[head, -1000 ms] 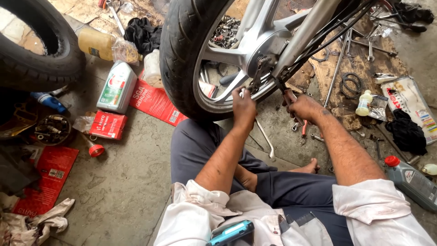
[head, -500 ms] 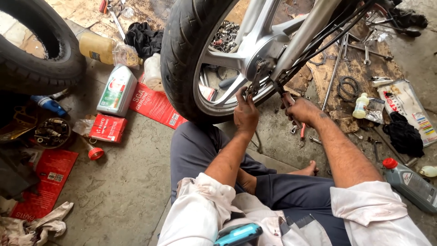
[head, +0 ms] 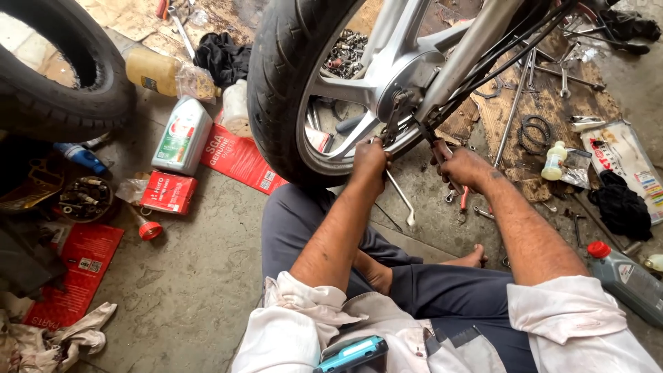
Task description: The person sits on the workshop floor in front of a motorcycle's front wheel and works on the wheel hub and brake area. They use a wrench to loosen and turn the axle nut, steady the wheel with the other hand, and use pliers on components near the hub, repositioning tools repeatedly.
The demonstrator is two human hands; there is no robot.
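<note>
Cluttered concrete floor (head: 186, 290) crowds both hands (head: 369, 157) at wheel (head: 359, 83).

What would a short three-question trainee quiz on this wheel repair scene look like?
1. True or false: the left hand is at the wheel hub.
2. Which hand grips the pliers?
3. The white bottle with a green label stands: A) left of the tyre, B) right of it, C) on the person's lap.

Key: 1 true. 2 the right hand. 3 A.
</note>
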